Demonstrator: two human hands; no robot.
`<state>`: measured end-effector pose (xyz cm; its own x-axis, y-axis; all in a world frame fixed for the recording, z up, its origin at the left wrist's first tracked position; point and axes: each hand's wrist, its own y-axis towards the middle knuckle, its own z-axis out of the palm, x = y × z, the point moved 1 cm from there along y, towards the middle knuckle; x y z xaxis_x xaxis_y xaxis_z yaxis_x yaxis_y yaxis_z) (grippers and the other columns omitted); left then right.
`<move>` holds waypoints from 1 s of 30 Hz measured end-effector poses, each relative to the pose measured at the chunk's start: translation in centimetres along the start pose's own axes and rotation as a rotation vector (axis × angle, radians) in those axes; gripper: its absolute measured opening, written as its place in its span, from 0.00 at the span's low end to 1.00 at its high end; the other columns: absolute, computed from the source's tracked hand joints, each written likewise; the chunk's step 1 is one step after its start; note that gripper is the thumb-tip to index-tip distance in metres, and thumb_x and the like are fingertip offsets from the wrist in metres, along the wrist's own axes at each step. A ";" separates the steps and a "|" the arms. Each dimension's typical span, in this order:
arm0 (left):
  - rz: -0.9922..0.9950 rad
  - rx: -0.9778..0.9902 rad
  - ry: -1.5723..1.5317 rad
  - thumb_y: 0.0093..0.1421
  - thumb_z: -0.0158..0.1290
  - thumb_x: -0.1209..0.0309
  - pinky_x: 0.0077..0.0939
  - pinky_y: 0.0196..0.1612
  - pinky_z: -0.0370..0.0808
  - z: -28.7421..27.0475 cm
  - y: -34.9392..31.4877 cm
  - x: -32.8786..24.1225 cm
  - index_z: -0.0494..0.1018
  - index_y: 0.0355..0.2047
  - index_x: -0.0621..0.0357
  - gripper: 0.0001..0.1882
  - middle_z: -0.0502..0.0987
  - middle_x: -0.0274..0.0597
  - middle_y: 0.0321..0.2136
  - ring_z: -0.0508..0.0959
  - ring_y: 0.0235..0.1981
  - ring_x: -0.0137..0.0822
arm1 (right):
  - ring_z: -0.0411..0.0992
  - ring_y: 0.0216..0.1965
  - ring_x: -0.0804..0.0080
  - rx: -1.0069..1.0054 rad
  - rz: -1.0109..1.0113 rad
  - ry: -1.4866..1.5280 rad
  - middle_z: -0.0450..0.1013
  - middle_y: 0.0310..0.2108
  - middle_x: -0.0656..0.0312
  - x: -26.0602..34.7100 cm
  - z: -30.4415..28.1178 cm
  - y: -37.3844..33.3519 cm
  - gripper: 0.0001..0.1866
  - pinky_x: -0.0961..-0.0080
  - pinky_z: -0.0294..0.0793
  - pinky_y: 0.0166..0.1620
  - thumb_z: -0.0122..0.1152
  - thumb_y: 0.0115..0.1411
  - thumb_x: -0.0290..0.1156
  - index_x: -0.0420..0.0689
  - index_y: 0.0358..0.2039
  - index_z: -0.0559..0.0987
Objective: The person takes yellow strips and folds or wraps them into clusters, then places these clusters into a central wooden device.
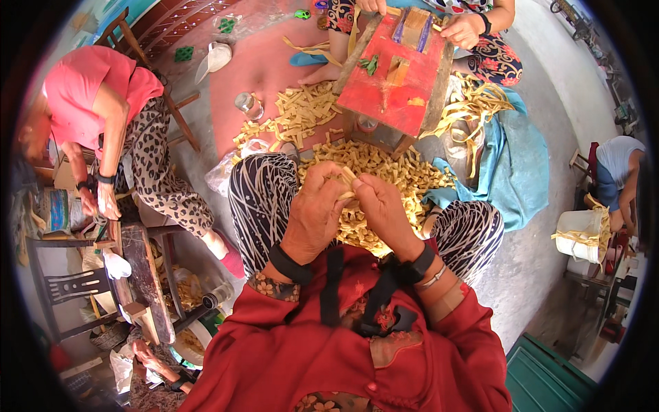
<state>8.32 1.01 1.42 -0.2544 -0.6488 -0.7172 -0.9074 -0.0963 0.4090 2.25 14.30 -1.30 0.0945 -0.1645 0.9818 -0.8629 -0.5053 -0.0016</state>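
Close together above my lap, my left hand (312, 213) and my right hand (386, 209) both grip a pale yellow folded strip (348, 177). Thumbs and fingertips are closed around it, and part of it is hidden by the fingers. What the strip is made of I cannot tell. Below, on the floor between my knees, spreads a heap of short yellow folded pieces (391, 172). A thinner scatter of similar pieces (307, 113) lies farther away to the left.
Ahead stands a low red-topped table (374, 89), where another person's hands (463, 31) work. Long yellow strips (473, 103) rest by a blue cloth (525, 165) on the right. A seated person in pink (89, 89) works at a wooden bench (152, 288). A glass jar (249, 106) sits on the floor.
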 end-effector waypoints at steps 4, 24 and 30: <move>0.061 -0.016 -0.026 0.50 0.53 0.81 0.33 0.38 0.71 -0.9 -1.6 -0.3 0.69 0.33 0.62 0.09 0.71 0.47 0.35 0.73 0.36 0.48 | 0.63 0.22 0.80 0.235 0.179 0.199 0.64 0.17 0.63 2.9 -0.3 -1.1 0.16 0.78 0.63 0.27 0.45 0.62 0.33 0.36 0.22 0.70; -0.027 0.055 -0.600 0.61 0.47 0.74 0.27 0.48 0.68 -3.1 -4.5 -5.5 0.69 0.48 0.65 0.16 0.72 0.45 0.40 0.73 0.43 0.38 | 0.59 0.15 0.85 0.218 0.100 0.368 0.60 0.19 0.70 6.7 -0.8 -7.9 0.14 0.88 0.61 0.17 0.44 0.67 0.41 0.43 0.40 0.70; -0.018 0.005 -0.315 0.62 0.45 0.68 0.28 0.49 0.66 -1.8 -5.4 -6.6 0.66 0.51 0.67 0.19 0.71 0.48 0.42 0.72 0.43 0.41 | 0.60 0.16 0.86 0.230 0.110 0.320 0.61 0.20 0.71 6.3 -0.7 -8.2 0.14 0.89 0.62 0.18 0.44 0.67 0.41 0.44 0.41 0.70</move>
<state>15.53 4.45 4.97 -0.3289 -0.3814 -0.8639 -0.9141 -0.1012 0.3927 9.65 17.98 5.04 -0.1830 0.0258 0.9828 -0.7226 -0.6813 -0.1167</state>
